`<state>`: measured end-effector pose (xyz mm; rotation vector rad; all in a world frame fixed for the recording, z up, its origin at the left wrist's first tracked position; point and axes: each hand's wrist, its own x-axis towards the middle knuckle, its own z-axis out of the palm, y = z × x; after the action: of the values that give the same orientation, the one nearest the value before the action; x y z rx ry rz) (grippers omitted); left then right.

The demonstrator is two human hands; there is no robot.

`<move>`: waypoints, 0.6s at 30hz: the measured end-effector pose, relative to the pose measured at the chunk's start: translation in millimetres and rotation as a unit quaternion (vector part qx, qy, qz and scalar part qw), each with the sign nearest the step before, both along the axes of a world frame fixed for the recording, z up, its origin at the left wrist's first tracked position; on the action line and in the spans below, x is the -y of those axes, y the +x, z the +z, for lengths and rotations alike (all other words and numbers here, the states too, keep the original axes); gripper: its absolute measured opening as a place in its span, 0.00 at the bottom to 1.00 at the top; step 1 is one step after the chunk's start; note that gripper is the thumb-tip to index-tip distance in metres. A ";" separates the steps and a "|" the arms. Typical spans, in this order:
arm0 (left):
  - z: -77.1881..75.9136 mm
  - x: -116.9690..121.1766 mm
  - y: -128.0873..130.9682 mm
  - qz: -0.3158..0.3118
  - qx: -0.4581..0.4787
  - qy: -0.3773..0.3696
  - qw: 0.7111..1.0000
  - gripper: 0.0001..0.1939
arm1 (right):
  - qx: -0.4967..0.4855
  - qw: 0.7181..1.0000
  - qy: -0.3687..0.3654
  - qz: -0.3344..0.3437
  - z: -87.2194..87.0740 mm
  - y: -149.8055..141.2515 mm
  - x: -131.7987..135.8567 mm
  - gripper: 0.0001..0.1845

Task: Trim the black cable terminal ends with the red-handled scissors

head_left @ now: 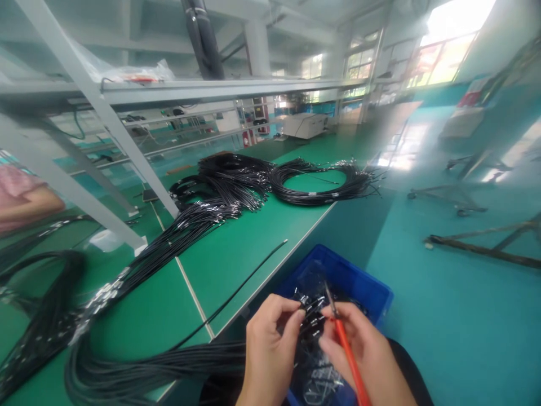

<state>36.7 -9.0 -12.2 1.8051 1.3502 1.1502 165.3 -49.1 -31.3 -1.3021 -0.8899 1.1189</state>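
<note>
My left hand (270, 347) is closed in a pinch on small black cable ends (311, 318) held over a blue bin (372, 290). My right hand (366, 352) is closed on a red-handled tool (349, 355); its thin metal tip points up beside the cable ends. A clear plastic bag with more small black parts (319, 380) lies in the bin below both hands. A bundle of black cables (169, 366) runs from the green table (236, 254) toward my left hand.
Coils of black cable (313, 180) and long bundles (186, 225) lie across the green table. A single black cable (249, 276) lies near the table's edge. Grey shelf struts (105, 118) rise on the left. Another person's arm in a pink sleeve (25, 197) shows at far left.
</note>
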 end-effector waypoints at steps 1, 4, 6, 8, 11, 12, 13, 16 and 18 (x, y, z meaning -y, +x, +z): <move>1.3 1.7 1.0 -0.003 -0.012 0.005 1.000 0.04 | -0.008 0.999 0.017 -0.032 0.7 -0.4 -2.4 0.15; 5.1 6.3 3.8 -0.015 -0.041 0.014 0.999 0.05 | -0.051 0.996 0.050 -0.054 6.1 -1.6 -10.7 0.17; 6.9 8.3 4.9 -0.023 -0.062 0.019 0.998 0.06 | -0.091 0.994 0.048 -0.047 11.2 -2.4 -15.0 0.18; 7.4 9.8 5.7 -0.024 -0.097 0.031 0.995 0.07 | -0.120 0.991 0.030 -0.041 16.3 -3.0 -17.8 0.18; 5.8 12.0 7.5 -0.015 -0.175 0.076 0.982 0.09 | -0.105 0.994 0.007 -0.038 22.1 -3.6 -20.1 0.18; 4.9 12.8 8.4 -0.007 -0.198 0.093 0.976 0.10 | -0.084 0.996 0.003 -0.039 23.2 -4.0 -20.5 0.19; 4.2 13.4 9.1 0.001 -0.214 0.108 0.971 0.10 | -0.062 0.997 0.001 -0.042 23.9 -4.8 -20.7 0.19; 3.4 13.4 9.8 0.013 -0.223 0.110 0.969 0.10 | -0.026 0.998 0.005 -0.061 22.9 -8.6 -20.0 0.17; 4.1 11.3 7.7 0.002 -0.195 0.080 0.978 0.09 | -0.039 0.997 0.014 -0.063 19.6 -9.8 -18.9 0.17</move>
<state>44.4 -20.3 -8.1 2.2324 1.5109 0.9599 155.5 -30.3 -11.7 -1.2656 -0.7539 1.0482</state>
